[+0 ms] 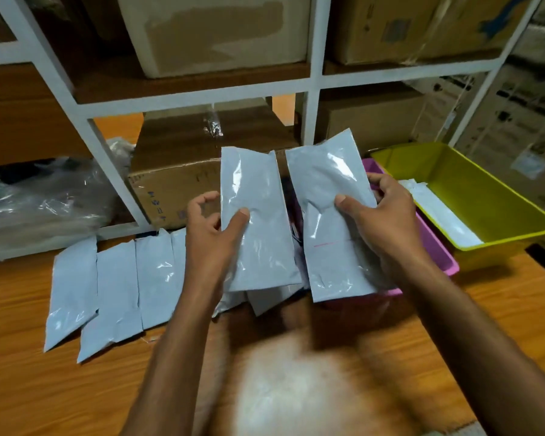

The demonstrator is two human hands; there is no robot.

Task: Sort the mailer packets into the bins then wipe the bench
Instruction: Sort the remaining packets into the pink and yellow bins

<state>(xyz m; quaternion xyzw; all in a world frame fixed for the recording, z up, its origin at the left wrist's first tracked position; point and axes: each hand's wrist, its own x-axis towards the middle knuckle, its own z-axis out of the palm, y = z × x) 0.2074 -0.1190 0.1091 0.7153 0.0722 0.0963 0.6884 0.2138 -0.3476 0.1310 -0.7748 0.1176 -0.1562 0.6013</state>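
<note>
Left grip (210, 229) pinches one grey plastic mailer packet (255, 190), right grip (387, 215) clasps a second grey packet (323, 174) over the pink plastic bin (436, 239), both lengthwise, pointing away toward the white shelving (312, 80), above the wooden counter (516, 294).

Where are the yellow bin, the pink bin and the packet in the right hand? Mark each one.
yellow bin (488, 193): head view, bare inner wall.
pink bin (441, 250): head view, right side wall near the rim.
packet (323, 171), held by the right hand (383, 215): head view, upper face above the thumb.
</note>
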